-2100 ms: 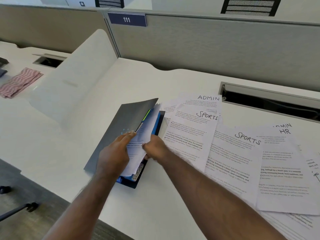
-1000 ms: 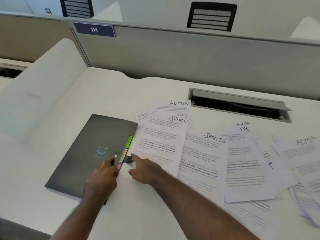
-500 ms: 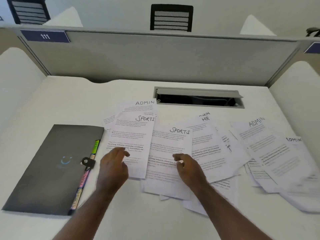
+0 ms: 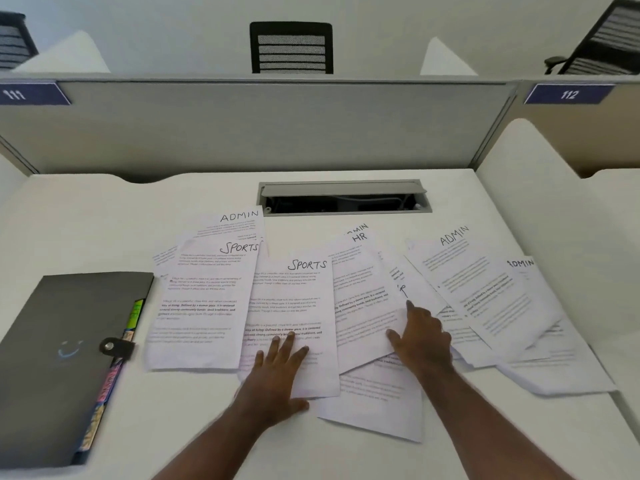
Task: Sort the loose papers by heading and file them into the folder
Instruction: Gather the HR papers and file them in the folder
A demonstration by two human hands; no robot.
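Observation:
A dark grey folder (image 4: 62, 358) lies closed on the left of the desk, its snap strap fastened and coloured tabs showing at its right edge. Several loose papers spread across the middle and right. One SPORTS sheet (image 4: 204, 306) lies beside the folder, a second SPORTS sheet (image 4: 294, 299) lies to its right. An HR sheet (image 4: 360, 285) overlaps it, and ADMIN sheets (image 4: 485, 289) fan out to the right. My left hand (image 4: 277, 375) rests flat with straight fingers on the second SPORTS sheet. My right hand (image 4: 420, 337) rests on the HR sheet's lower right edge, index finger extended.
An open cable tray (image 4: 343, 199) is sunk into the white desk (image 4: 86, 230) behind the papers. A grey partition (image 4: 277, 126) closes the back, and white side dividers (image 4: 540, 209) flank the desk. Black chairs (image 4: 291, 48) stand beyond.
The folder was shut and its strap fastened. Both hands left it and moved right onto the papers, the left onto the second SPORTS sheet, the right onto the HR sheet.

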